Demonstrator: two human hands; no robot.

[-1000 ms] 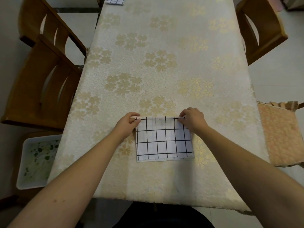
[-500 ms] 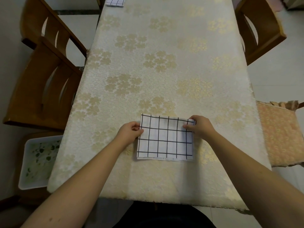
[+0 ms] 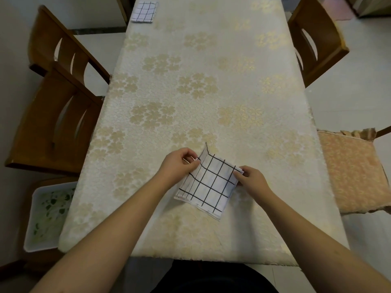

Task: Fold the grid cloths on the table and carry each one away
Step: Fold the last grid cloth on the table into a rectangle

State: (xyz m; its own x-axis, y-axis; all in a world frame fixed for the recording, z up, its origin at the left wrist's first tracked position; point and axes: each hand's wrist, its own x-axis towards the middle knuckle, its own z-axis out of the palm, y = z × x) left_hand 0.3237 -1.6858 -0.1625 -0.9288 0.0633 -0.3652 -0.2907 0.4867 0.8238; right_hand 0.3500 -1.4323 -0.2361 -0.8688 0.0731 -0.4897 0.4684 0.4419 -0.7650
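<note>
I see the left hand (image 3: 179,163) pinching the folded grid cloth (image 3: 208,185) at its far-left corner, right hand (image 3: 250,179) pinching the right corner. Cloth was flat & square a sec ago; now it's rotated, far edge lifted between both grips, near corner on the table (image 3: 211,70). Prob. turning for another fold, or lifting it to carry off.

Open table (image 3: 203,81) ahead of your hands, only a folded cloth (image 3: 144,12) at far left corner, wooden chairs (image 3: 57,115) flank your left, cushioned chair (image 3: 355,172) right
</note>
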